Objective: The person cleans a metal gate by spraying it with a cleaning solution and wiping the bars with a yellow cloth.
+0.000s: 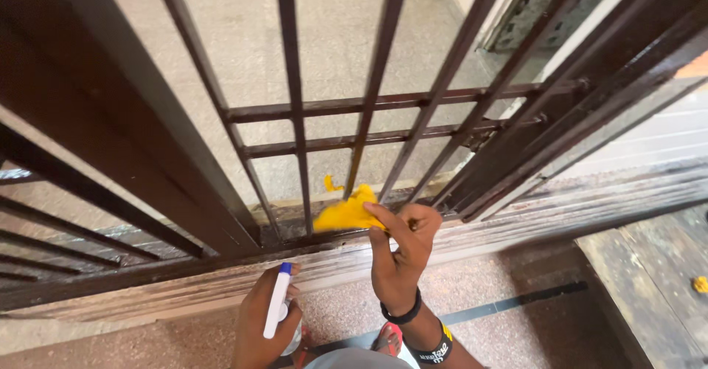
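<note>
My right hand (402, 254) pinches a yellow cloth (346, 212) and holds it against the bottom rail of a dark brown metal grille gate (295, 118), just beside an upright bar. A black band sits on that wrist. Lower and to the left, my left hand (262, 317) grips a spray bottle (278, 302) with a white trigger head and a blue tip, held close to my body, below the gate's wooden sill (516, 225).
Beyond the bars lies a speckled grey floor. The gate's side frame runs up at the right. A small yellow scrap (700, 284) lies on the dark slab at the far right. My sandalled foot (387, 338) stands on reddish speckled flooring with a dark strip.
</note>
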